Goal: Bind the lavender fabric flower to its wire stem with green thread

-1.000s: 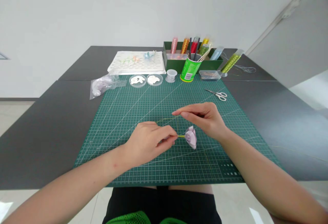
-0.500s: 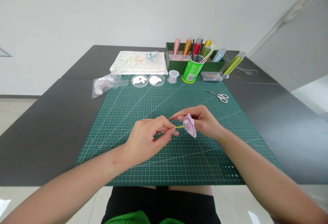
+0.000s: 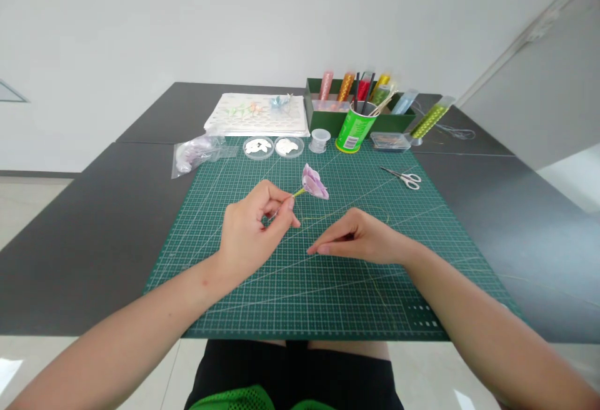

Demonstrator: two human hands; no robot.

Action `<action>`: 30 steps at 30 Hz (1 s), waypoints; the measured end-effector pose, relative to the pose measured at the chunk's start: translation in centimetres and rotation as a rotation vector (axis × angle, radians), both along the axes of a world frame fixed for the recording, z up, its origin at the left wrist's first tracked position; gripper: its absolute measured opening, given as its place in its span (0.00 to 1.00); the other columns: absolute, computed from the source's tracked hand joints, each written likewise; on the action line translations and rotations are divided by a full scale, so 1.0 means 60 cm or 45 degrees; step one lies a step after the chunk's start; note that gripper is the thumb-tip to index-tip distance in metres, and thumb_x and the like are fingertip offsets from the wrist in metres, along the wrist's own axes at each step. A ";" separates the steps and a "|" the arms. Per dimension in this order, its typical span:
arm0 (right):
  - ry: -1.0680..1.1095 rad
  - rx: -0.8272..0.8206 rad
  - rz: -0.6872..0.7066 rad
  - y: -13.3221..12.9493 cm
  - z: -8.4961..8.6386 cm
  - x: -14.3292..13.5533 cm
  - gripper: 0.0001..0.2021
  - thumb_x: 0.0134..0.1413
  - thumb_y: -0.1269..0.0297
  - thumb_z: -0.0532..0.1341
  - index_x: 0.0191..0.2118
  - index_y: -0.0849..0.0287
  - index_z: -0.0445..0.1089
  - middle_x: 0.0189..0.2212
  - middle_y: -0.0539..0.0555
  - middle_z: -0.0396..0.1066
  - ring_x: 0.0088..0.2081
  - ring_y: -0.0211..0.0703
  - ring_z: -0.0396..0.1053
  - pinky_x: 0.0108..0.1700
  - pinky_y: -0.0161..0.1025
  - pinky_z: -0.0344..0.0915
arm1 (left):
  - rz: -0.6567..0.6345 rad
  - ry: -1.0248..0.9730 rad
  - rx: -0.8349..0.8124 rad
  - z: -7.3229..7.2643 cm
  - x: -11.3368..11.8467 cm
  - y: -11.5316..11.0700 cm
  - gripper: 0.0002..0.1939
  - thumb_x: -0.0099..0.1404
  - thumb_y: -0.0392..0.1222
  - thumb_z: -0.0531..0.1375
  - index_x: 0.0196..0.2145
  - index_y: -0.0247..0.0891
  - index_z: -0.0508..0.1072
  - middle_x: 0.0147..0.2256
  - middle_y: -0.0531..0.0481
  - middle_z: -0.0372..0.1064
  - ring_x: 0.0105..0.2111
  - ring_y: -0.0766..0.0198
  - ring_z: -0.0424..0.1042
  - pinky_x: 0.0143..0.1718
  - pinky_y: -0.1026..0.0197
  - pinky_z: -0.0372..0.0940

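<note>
Gridded mat [image 3: 281, 310] underlies flower [image 3: 314, 184] and green can [image 3: 355, 129] (barcode [image 3: 350, 142] showing).

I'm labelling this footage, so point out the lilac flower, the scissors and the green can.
Lilac flower [image 3: 315, 184], head view: on its petals.
Scissors [image 3: 404, 177], head view: where blades meet handles.
Green can [image 3: 355, 130], head view: on its outer wall.

readable text: 0; green can [image 3: 357, 127]: 1 barcode [image 3: 350, 142], illegible; cutting mat [image 3: 281, 313]: markings [image 3: 424, 316] too small
</note>
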State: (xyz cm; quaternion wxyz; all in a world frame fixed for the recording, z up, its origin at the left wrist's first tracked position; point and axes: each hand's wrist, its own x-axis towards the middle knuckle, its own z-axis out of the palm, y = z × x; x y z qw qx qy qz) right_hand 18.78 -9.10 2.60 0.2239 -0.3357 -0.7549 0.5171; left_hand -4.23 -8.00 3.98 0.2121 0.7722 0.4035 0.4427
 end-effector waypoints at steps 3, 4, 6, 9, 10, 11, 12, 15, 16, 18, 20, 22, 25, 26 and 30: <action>0.131 -0.081 0.080 -0.007 0.005 -0.002 0.12 0.63 0.61 0.67 0.44 0.64 0.83 0.14 0.43 0.60 0.17 0.28 0.43 0.18 0.32 0.41 | 0.013 -0.026 -0.029 0.000 0.000 0.006 0.07 0.71 0.35 0.58 0.33 0.40 0.68 0.23 0.60 0.77 0.23 0.70 0.76 0.26 0.68 0.66; 0.163 -0.094 0.097 -0.009 0.007 -0.002 0.11 0.63 0.62 0.67 0.44 0.64 0.83 0.14 0.44 0.60 0.17 0.28 0.44 0.18 0.32 0.41 | 0.017 -0.024 -0.030 0.000 -0.001 0.007 0.07 0.71 0.35 0.58 0.33 0.40 0.68 0.23 0.60 0.77 0.23 0.70 0.76 0.26 0.68 0.66; 0.225 -0.097 0.125 -0.013 0.010 -0.001 0.10 0.62 0.64 0.67 0.43 0.64 0.84 0.15 0.45 0.63 0.17 0.28 0.46 0.18 0.32 0.43 | 0.023 0.005 -0.024 -0.001 -0.001 0.009 0.07 0.71 0.36 0.58 0.33 0.40 0.68 0.23 0.60 0.77 0.23 0.70 0.76 0.26 0.68 0.65; 0.338 -0.085 0.135 -0.019 0.018 0.002 0.10 0.62 0.63 0.68 0.42 0.62 0.84 0.17 0.49 0.70 0.17 0.29 0.52 0.19 0.33 0.47 | 0.019 0.079 -0.005 -0.006 0.000 0.011 0.07 0.71 0.36 0.59 0.33 0.40 0.69 0.23 0.61 0.78 0.24 0.69 0.77 0.27 0.67 0.64; 0.376 -0.077 0.133 -0.021 0.021 0.004 0.09 0.62 0.62 0.68 0.42 0.61 0.84 0.17 0.50 0.72 0.17 0.29 0.53 0.19 0.33 0.48 | 0.003 0.114 0.000 -0.008 0.000 0.011 0.07 0.71 0.36 0.59 0.33 0.40 0.69 0.23 0.61 0.78 0.25 0.69 0.77 0.27 0.67 0.64; 0.406 -0.067 0.127 -0.023 0.024 0.005 0.09 0.62 0.61 0.68 0.42 0.60 0.84 0.18 0.51 0.73 0.17 0.30 0.53 0.19 0.33 0.48 | -0.023 0.156 0.012 -0.012 0.001 0.011 0.06 0.71 0.36 0.59 0.33 0.40 0.69 0.24 0.61 0.78 0.25 0.68 0.77 0.27 0.66 0.63; 0.426 -0.059 0.116 -0.024 0.026 0.007 0.09 0.61 0.61 0.68 0.41 0.59 0.85 0.17 0.51 0.72 0.16 0.30 0.53 0.18 0.34 0.48 | -0.062 0.213 0.035 -0.016 0.001 0.011 0.06 0.71 0.36 0.59 0.34 0.40 0.69 0.24 0.60 0.78 0.25 0.68 0.77 0.28 0.65 0.63; 0.481 -0.032 -0.006 -0.027 0.028 0.011 0.09 0.61 0.58 0.69 0.41 0.56 0.85 0.14 0.49 0.70 0.14 0.29 0.50 0.17 0.35 0.44 | -0.246 0.436 0.174 -0.029 0.004 0.008 0.07 0.72 0.36 0.56 0.34 0.40 0.69 0.24 0.59 0.77 0.23 0.67 0.74 0.30 0.63 0.63; 0.507 -0.018 -0.080 -0.027 0.026 0.011 0.10 0.60 0.57 0.69 0.40 0.56 0.85 0.15 0.50 0.71 0.14 0.30 0.50 0.17 0.35 0.44 | -0.317 0.502 0.235 -0.033 0.005 0.007 0.08 0.73 0.36 0.54 0.34 0.40 0.69 0.24 0.59 0.75 0.22 0.67 0.73 0.30 0.62 0.63; 0.576 0.012 -0.255 -0.026 0.020 0.010 0.10 0.58 0.55 0.70 0.38 0.55 0.85 0.18 0.52 0.74 0.15 0.31 0.53 0.17 0.35 0.46 | -0.430 0.591 0.337 -0.038 0.007 0.005 0.09 0.74 0.36 0.52 0.34 0.40 0.68 0.22 0.59 0.73 0.20 0.67 0.72 0.29 0.61 0.63; 0.627 0.032 -0.434 -0.024 0.012 0.008 0.10 0.56 0.55 0.71 0.38 0.55 0.86 0.17 0.51 0.72 0.16 0.31 0.54 0.18 0.34 0.47 | -0.489 0.620 0.381 -0.039 0.007 0.004 0.09 0.74 0.36 0.52 0.34 0.39 0.67 0.22 0.59 0.71 0.20 0.66 0.72 0.30 0.61 0.63; 0.647 0.033 -0.577 -0.020 0.005 0.007 0.10 0.57 0.55 0.70 0.38 0.54 0.85 0.13 0.47 0.63 0.16 0.31 0.49 0.18 0.33 0.45 | -0.522 0.613 0.371 -0.036 0.007 0.003 0.09 0.74 0.36 0.52 0.34 0.39 0.67 0.22 0.59 0.72 0.21 0.66 0.74 0.30 0.61 0.64; 0.621 0.037 -0.705 -0.014 0.001 0.005 0.10 0.59 0.55 0.69 0.40 0.53 0.85 0.12 0.43 0.53 0.17 0.30 0.44 0.19 0.32 0.42 | -0.569 0.583 0.292 -0.031 0.008 0.001 0.08 0.72 0.35 0.53 0.33 0.39 0.67 0.23 0.59 0.72 0.22 0.66 0.75 0.31 0.60 0.65; 0.593 0.045 -0.736 -0.011 0.001 0.004 0.11 0.59 0.54 0.69 0.41 0.54 0.85 0.12 0.43 0.53 0.17 0.30 0.44 0.19 0.32 0.42 | -0.589 0.562 0.250 -0.029 0.008 0.000 0.08 0.72 0.34 0.54 0.33 0.39 0.68 0.23 0.59 0.73 0.22 0.66 0.75 0.32 0.60 0.65; 0.381 0.105 -0.806 0.000 -0.002 -0.004 0.10 0.57 0.57 0.69 0.39 0.55 0.85 0.18 0.49 0.71 0.20 0.34 0.62 0.22 0.33 0.57 | -0.704 0.363 0.085 -0.022 0.009 -0.006 0.07 0.70 0.33 0.57 0.33 0.40 0.69 0.26 0.60 0.77 0.25 0.68 0.76 0.34 0.62 0.67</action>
